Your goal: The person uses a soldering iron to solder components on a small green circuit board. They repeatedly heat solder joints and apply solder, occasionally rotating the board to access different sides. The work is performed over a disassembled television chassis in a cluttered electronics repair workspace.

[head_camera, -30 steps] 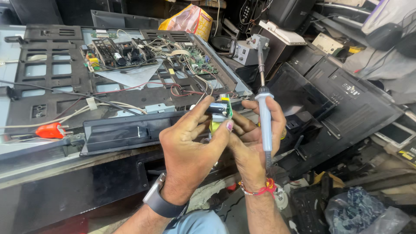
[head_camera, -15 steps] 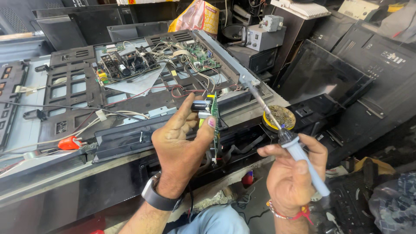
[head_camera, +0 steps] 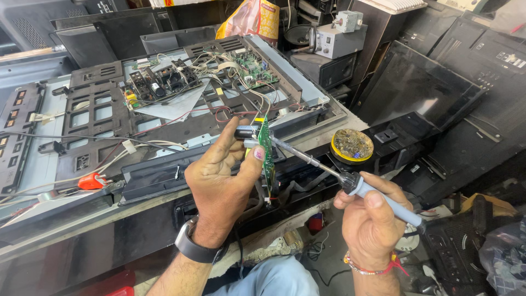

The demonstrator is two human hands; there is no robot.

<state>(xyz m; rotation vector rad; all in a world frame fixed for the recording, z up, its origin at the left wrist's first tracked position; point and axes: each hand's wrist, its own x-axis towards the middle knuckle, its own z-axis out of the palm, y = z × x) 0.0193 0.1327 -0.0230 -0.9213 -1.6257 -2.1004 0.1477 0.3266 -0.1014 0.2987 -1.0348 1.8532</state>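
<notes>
Cluttered workbench (head_camera: 109,219), left hand (head_camera: 222,183) pinching slim green circuit board (head_camera: 267,156), right hand (head_camera: 372,222) gripping soldering iron (head_camera: 350,181)

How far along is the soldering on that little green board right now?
Done: the flat screen's back is off, its inner boards bare, and the small green board is out. In hand: the left hand holds that board on edge while the right hand puts the soldering iron tip against it. Left: the board is not back in the set; whether the joint is finished cannot be told.
</notes>
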